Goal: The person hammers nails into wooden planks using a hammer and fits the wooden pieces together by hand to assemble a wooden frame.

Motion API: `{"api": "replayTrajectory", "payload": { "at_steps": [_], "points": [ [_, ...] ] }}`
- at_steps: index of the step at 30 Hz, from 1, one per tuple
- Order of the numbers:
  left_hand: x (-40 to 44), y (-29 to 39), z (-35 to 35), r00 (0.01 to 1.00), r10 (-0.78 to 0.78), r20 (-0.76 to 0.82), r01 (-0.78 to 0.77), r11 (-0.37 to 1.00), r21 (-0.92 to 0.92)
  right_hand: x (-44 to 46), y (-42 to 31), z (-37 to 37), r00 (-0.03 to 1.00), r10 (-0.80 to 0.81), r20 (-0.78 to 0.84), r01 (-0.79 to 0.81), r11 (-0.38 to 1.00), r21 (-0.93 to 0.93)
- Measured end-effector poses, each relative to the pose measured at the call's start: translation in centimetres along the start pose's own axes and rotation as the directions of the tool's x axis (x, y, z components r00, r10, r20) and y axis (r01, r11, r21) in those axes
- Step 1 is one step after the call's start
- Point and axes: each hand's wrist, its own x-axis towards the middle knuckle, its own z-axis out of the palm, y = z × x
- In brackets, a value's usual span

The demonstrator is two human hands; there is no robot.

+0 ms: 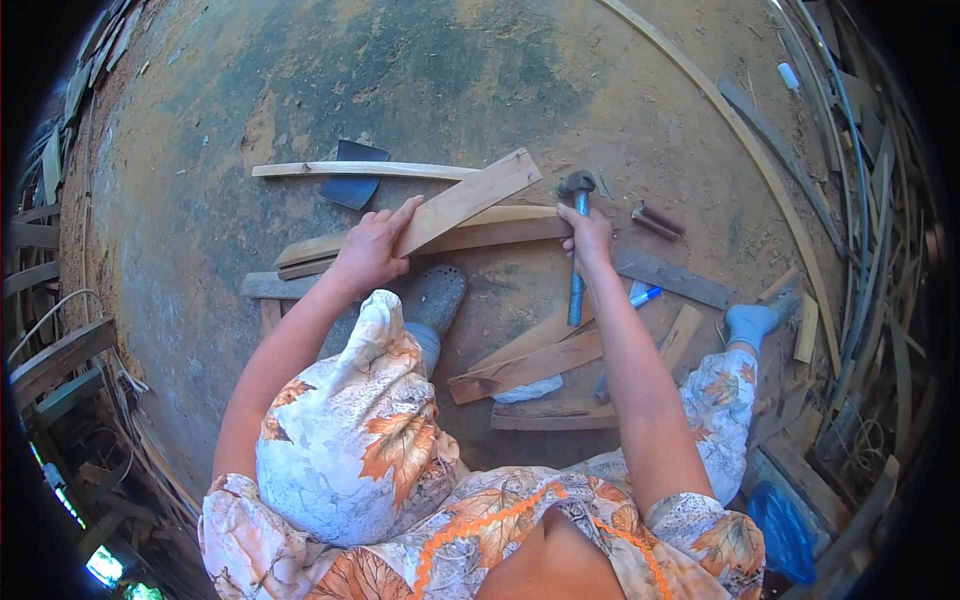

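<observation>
My left hand (372,246) grips the lower end of a short flat wooden board (470,203), which slants up to the right. Below that board, longer wooden planks (490,232) lie on a grey board near the ground. My right hand (590,238) is closed around the blue handle of a hammer (577,290), just below its head. The hammer stands nearly upright in view, its head at the top, right of the planks. A thin curved wooden strip (400,170) lies behind the short board, crossing a dark blue sheet (352,178).
A brown rolled piece (658,220) lies right of the hammer. More boards (530,368), a blue pen (646,297) and white plastic (527,390) lie between my feet. A long bent strip (740,125) runs along the right. Piled wood edges both sides; a blue bag (782,530) sits lower right.
</observation>
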Motion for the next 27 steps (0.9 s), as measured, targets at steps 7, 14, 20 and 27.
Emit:
{"api": "replayTrajectory", "payload": {
  "at_steps": [7, 14, 20, 27],
  "points": [
    [-1.3, -0.3, 0.8, 0.985, -0.076, 0.154, 0.071, 0.997, 0.034, -0.7, 3.1, -1.9, 0.989, -0.019, 0.149, -0.004, 0.988, 0.153],
    [-2.3, -0.1, 2.3, 0.976, -0.083, 0.201, 0.068, 0.994, 0.084, -0.8, 4.4, -2.3, 0.98, -0.033, 0.196, -0.012, 0.975, 0.222],
    [-0.7, 1.4, 3.0, 0.973, -0.121, 0.194, 0.1, 0.988, 0.117, 2.0, 2.0, -0.4, 0.975, -0.129, 0.179, 0.11, 0.988, 0.111],
    [0.6, 1.9, 4.5, 0.984, -0.136, 0.111, 0.114, 0.975, 0.191, 1.8, -0.9, 0.6, 0.96, -0.276, 0.039, 0.271, 0.891, -0.365]
  ]
}}
